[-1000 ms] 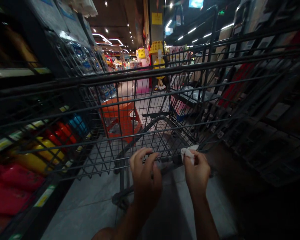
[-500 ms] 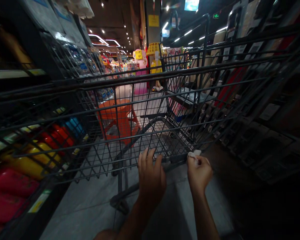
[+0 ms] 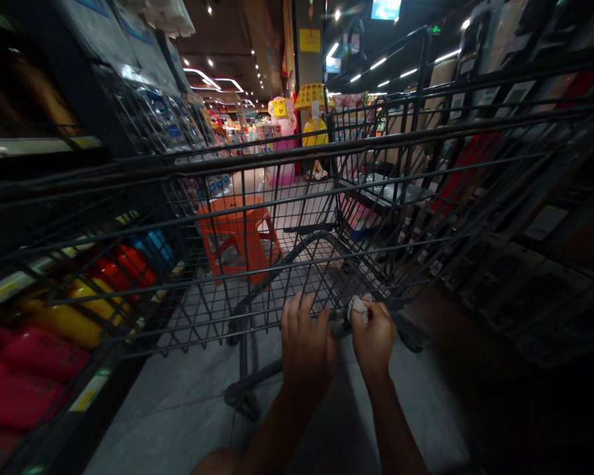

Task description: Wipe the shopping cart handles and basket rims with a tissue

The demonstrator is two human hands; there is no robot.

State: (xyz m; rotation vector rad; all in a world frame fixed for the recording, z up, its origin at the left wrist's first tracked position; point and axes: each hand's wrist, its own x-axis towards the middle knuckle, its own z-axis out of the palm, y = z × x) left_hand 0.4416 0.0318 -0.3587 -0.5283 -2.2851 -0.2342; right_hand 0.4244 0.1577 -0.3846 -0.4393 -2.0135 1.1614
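A dark wire shopping cart (image 3: 297, 191) stretches across the view, seen from its side. My left hand (image 3: 307, 346) rests at the cart's lower wire edge with its fingers apart, and nothing shows in it. Just to its right, my right hand (image 3: 373, 336) is closed round a crumpled white cloth (image 3: 359, 309), against the lower bar of the cart. The palm of my left hand faces away, so its contact with the wires is hard to make out.
An orange stool (image 3: 237, 231) stands on the tiled floor beyond the cart wires. Shelves with red and yellow containers (image 3: 92, 313) run along the left. Dark racks of packaged goods (image 3: 505, 284) line the right. One cart wheel (image 3: 245, 404) sits near the front.
My right hand has moved left along the lower bar with the white cloth, closer to my left hand. The view has shifted slightly, and my left hand stays at the wire edge.
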